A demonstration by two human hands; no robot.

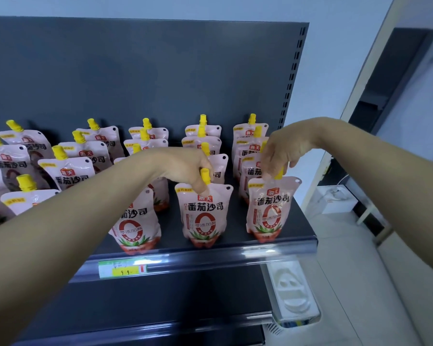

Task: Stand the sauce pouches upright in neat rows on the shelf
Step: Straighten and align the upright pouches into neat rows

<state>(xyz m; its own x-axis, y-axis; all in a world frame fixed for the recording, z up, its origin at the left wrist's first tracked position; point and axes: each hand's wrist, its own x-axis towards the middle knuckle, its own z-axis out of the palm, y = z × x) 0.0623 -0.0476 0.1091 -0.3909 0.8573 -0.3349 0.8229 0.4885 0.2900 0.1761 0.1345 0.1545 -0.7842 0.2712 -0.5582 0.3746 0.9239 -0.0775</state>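
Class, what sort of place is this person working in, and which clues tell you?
Probably a shop: a dark display shelf with a price tag on its front rail, stocked with rows of identical sauce pouches.

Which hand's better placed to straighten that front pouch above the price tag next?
Probably left. The left hand pinches the middle front pouch by its spout, right beside the pouch above the price tag; the right hand grips the end pouch, a column farther off.

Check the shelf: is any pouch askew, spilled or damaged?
Nothing is spilled or torn. The front right pouch, which the right hand pinches at its cap, tilts a little; the left hand holds the neighbouring front pouch straight.
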